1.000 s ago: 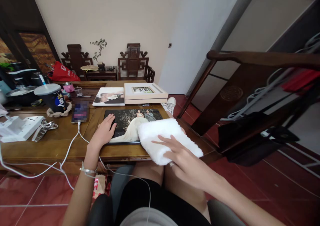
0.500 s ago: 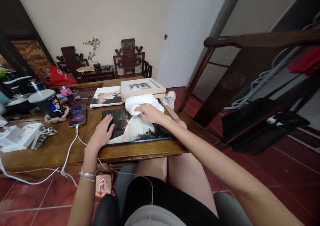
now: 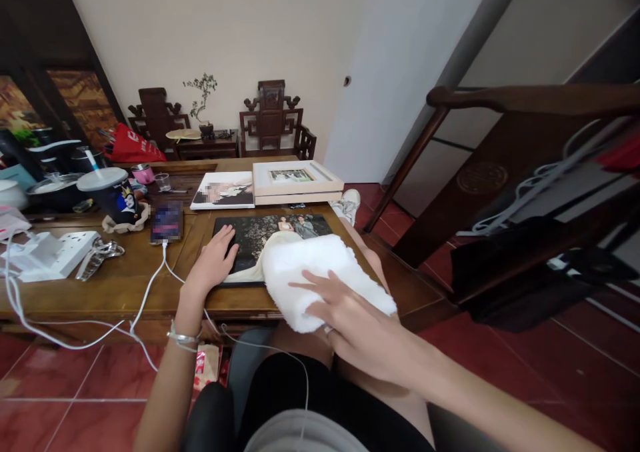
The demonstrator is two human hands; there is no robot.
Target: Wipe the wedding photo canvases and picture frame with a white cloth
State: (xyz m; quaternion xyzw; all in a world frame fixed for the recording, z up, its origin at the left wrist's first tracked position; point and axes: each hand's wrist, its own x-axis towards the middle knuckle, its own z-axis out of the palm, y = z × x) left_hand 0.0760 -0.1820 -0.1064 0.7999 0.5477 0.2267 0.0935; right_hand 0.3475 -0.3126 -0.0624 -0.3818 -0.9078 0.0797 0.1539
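Observation:
A dark photo panel showing a couple and a long pale dress lies flat at the table's front edge. My left hand rests on its left end, fingers stretched out. In my right hand is a fluffy white towel, gripped from above with the fingers partly spread. The towel covers the panel's lower right part and hangs past the table's front edge above my lap. How my thumb sits on the towel is hard to make out.
Behind the panel lie a white-edged photo print and stacked pale picture frames. To the left are a charging phone, a lidded cup and a white power strip. A white cable droops over the front edge. A wooden chair stands at right.
My right hand has drawn the towel from the panel's far edge toward me and to its near right corner. The couple in the photo is now uncovered. My left hand stays on the panel.

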